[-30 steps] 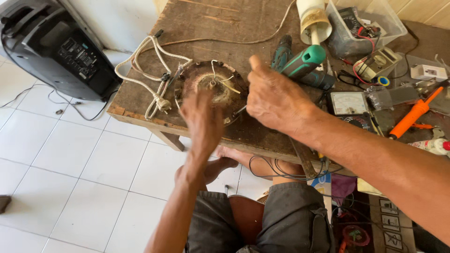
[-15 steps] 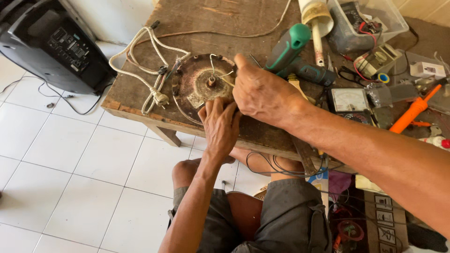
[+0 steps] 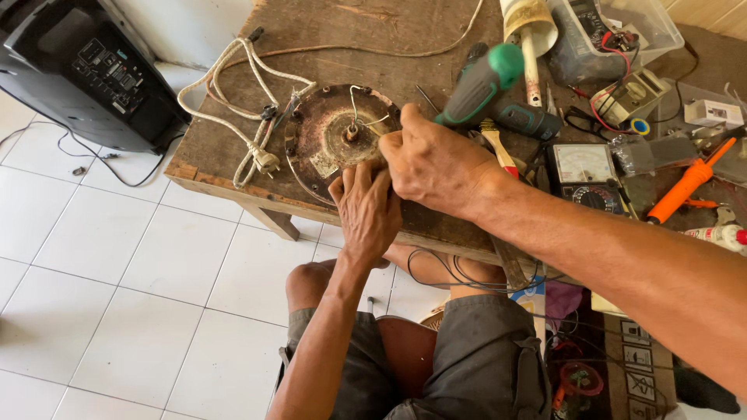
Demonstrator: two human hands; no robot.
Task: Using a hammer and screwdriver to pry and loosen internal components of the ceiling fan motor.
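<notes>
— Where's the rusty round plate (image 3: 331,144) from your hands right now?

— It lies flat on the worktop (image 3: 233,167), near the front edge, right in front of you. Your left hand (image 3: 364,214) comes up from below and rests at the plate's near rim, fingers bent and pressed against it, not wrapped round anything I can make out. Your right hand (image 3: 436,163) comes in from the right and sits over the plate's right edge, fingertips pinched together; it seems to hold one of the thin wires (image 3: 366,120) that rise from the centre, though I cannot tell for sure.

— Which hand is closer to the middle of the plate?

— Your right, by its fingertips. The hub is up and to the left of them. The plate is round, so no long axis; the wires run from the hub toward your right hand.

— What's around it?

— A white cord with a plug (image 3: 249,101) just left of the plate, a green drill (image 3: 486,82) behind your right hand, a meter (image 3: 583,171) further right.
</notes>
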